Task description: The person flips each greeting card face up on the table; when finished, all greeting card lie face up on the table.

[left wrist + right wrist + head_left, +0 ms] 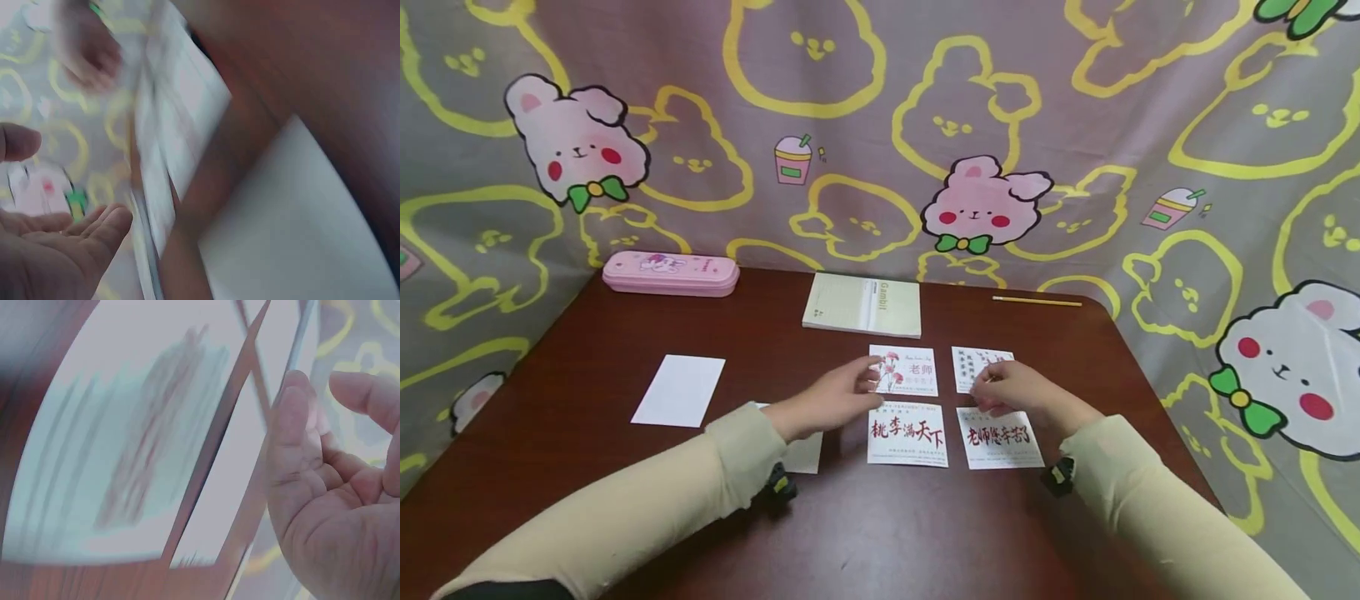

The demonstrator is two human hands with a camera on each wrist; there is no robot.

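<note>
Paper cards in a square on table (pixel 587 350): left hand (pixel 831 400), fingers relaxed, touching flower card (pixel 904 370); right hand (pixel 1011 387) pinching text card (pixel 981 367). Risk: careless sliding, nudging neighbours crooked.

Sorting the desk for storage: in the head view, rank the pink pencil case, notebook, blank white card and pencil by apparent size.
1. notebook
2. pink pencil case and blank white card look alike; unsure
3. pencil
</note>
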